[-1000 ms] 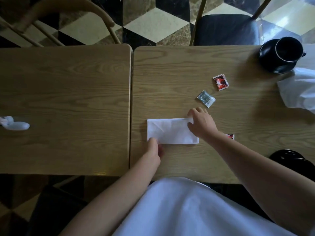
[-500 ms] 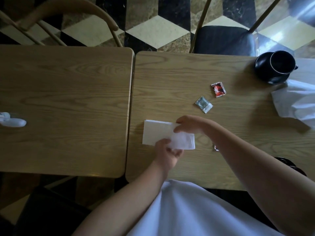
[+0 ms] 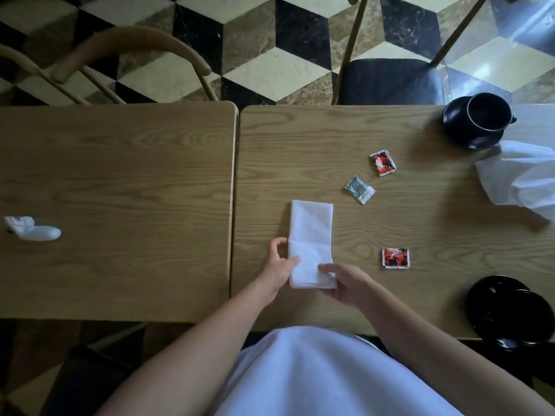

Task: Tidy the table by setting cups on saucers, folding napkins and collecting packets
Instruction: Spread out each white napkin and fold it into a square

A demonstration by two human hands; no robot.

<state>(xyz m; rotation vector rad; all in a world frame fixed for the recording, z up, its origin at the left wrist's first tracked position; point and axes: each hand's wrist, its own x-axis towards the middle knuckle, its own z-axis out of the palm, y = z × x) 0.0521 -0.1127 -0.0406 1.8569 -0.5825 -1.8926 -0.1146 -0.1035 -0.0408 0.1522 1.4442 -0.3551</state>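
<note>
We count three packets here: two red ones [image 3: 383,162] [image 3: 395,258] and one silver [image 3: 359,189]. Two napkins, one folded [image 3: 311,235], one crumpled [image 3: 519,178]. We've got two tables [image 3: 120,181] [image 3: 435,223] and two hands [image 3: 277,264] [image 3: 348,282].

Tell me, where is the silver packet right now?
In the head view the silver packet lies on the right-hand table, just beyond the folded napkin and to its right, between the two red packets, nearer the far one.
</note>
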